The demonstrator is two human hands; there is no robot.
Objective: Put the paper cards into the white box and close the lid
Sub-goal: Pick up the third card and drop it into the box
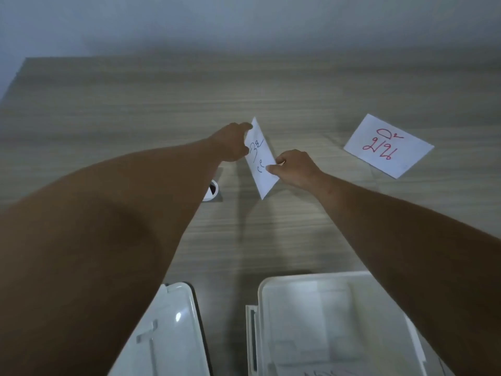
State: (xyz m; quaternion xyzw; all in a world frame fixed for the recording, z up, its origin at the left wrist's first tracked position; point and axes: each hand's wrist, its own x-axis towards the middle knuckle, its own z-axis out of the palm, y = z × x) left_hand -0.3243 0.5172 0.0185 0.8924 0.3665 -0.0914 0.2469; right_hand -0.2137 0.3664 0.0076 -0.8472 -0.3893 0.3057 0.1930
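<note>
A white paper card [259,156] with blue writing is held tilted above the middle of the wooden table. My left hand [233,142] grips its upper left edge and my right hand [294,168] pinches its right edge. A second card [387,145] with red writing lies flat on the table at the right. The white box [311,283] stands open at the near edge under my right forearm, with at least one card lying inside at its bottom. Its lid [173,329] rests beside it at the lower left, partly hidden by my left arm.
A small white round object with a dark centre [212,189] sits in a recess of the table [135,109], just under my left forearm. A pale wall rises behind the table's far edge.
</note>
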